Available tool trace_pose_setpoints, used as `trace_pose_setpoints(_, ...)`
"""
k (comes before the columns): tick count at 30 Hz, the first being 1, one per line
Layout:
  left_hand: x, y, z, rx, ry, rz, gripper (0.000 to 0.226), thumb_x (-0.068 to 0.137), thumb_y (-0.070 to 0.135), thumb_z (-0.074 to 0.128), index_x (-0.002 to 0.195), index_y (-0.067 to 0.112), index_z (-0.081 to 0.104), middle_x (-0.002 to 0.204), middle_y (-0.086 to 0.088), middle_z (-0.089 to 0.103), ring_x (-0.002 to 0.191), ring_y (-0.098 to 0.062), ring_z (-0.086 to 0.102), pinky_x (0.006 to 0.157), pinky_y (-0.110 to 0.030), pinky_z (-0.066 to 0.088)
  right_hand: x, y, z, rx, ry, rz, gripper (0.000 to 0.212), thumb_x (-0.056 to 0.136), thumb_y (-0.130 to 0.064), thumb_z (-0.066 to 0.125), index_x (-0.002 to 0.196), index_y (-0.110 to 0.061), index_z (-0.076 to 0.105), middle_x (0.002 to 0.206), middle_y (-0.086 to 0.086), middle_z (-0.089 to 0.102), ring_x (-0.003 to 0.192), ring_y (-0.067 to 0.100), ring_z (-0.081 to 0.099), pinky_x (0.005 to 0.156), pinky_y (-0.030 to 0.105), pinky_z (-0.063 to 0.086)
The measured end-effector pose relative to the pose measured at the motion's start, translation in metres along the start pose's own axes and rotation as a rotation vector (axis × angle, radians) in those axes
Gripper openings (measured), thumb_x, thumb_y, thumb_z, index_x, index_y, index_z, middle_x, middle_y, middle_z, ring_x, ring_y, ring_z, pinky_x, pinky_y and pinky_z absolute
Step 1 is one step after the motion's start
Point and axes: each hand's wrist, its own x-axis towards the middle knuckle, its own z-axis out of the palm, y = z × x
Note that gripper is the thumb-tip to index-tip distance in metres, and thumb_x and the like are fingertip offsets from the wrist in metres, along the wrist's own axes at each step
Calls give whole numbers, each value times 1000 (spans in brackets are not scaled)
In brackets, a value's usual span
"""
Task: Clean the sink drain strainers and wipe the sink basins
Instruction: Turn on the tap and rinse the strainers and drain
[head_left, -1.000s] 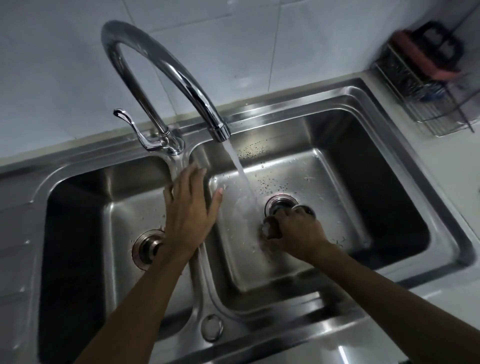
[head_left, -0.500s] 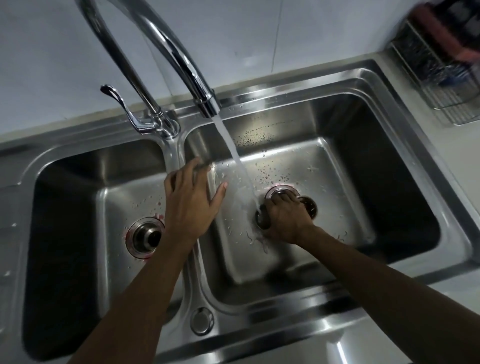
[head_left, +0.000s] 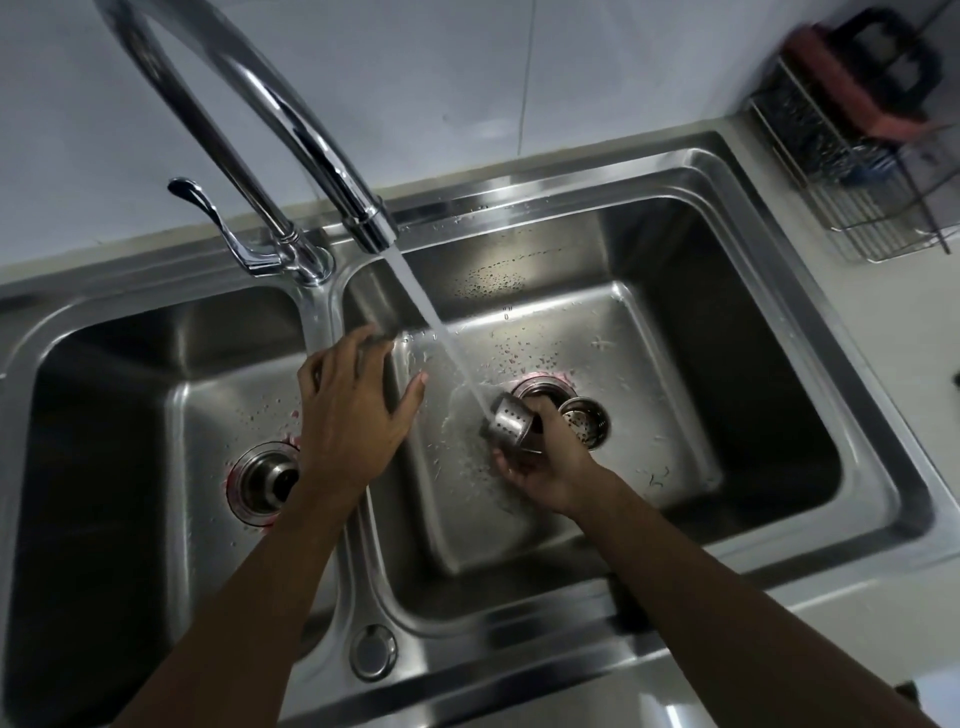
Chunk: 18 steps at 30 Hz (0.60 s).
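Note:
A steel double sink fills the view. My right hand (head_left: 545, 462) grips a perforated steel strainer basket (head_left: 509, 427), tilted on its side under the running water stream (head_left: 441, 332) in the right basin (head_left: 753, 415). A second strainer (head_left: 584, 428) lies just right of the hand, beside the right drain opening (head_left: 540, 387). My left hand (head_left: 353, 410) rests flat, fingers spread, on the divider (head_left: 358, 561) between the basins. The left basin (head_left: 104, 415) has its drain (head_left: 262, 480) open and dark.
A tall chrome faucet (head_left: 249, 104) with a lever handle (head_left: 208, 208) arches over the divider. A wire rack (head_left: 852, 171) holding a red and black item stands on the counter at the back right. Food bits and droplets speckle the right basin floor.
My right hand has lifted the strainer basket off the drain and turned it on its side under the stream. The left hand stays on the divider.

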Motion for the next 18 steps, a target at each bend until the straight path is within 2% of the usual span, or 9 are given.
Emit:
trace_pose_setpoints(2, 0, 0, 1, 7, 16, 7, 56, 100, 65, 45, 135, 22, 54, 145, -2, 50, 134, -22, 51, 112, -43, 27, -1, 1, -1, 53, -18, 54, 44, 87, -43, 64, 108, -5, 70, 80, 14, 72, 69, 22, 63, 60, 27, 54)
trace_pose_setpoints(7, -1, -1, 3, 13, 29, 13, 56, 99, 64, 47, 134, 21, 54, 144, -3, 50, 133, -22, 51, 111, -43, 28, 5, -6, 0, 2, -24, 57, 50, 85, -49, 69, 108, -4, 70, 78, 15, 73, 62, 20, 62, 57, 25, 54)
trace_pose_setpoints(9, -1, -1, 3, 13, 22, 16, 56, 99, 64, 47, 134, 21, 54, 144, -3, 50, 133, -22, 50, 112, -43, 27, 5, -14, 3, -17, -5, 23, 53, 85, -50, 71, 110, -3, 70, 83, 15, 72, 66, 20, 61, 60, 27, 55)
trace_pose_setpoints(11, -1, -1, 2, 13, 20, 13, 56, 98, 63, 48, 134, 20, 55, 144, -3, 50, 133, -22, 50, 112, -42, 26, 5, -16, 7, -134, -8, -94, 55, 84, -50, 73, 112, -3, 69, 91, 15, 72, 68, 19, 61, 62, 29, 53)
trace_pose_setpoints(13, -1, -1, 2, 13, 18, 11, 56, 98, 63, 48, 134, 20, 55, 144, -3, 50, 133, -22, 50, 112, -42, 26, 0, -8, 8, -522, 5, -325, 56, 79, -50, 77, 116, -9, 69, 96, 4, 74, 68, 13, 65, 61, 23, 50)
trace_pose_setpoints(15, -1, -1, 1, 10, 21, 11, 57, 99, 64, 47, 134, 20, 55, 144, -3, 50, 133, -22, 50, 112, -43, 27, -1, 6, 1, -1067, 89, -631, 63, 73, -47, 83, 125, -17, 65, 103, -8, 69, 83, 1, 67, 69, 17, 53)
trace_pose_setpoints(17, -1, -1, 1, 7, 29, 11, 57, 99, 64, 46, 134, 20, 55, 143, -3, 50, 132, -22, 51, 112, -44, 28, 2, 11, -9, -1522, 224, -863, 75, 72, -50, 82, 134, -18, 56, 122, 1, 61, 107, 14, 61, 89, 32, 55)
trace_pose_setpoints(18, -1, 0, 1, 6, 27, 10, 58, 99, 64, 46, 134, 20, 54, 143, -3, 50, 132, -22, 51, 112, -44, 28, 2, 9, -11, -1631, 291, -913, 80, 74, -53, 79, 139, -17, 51, 129, 6, 57, 116, 22, 57, 97, 38, 52)
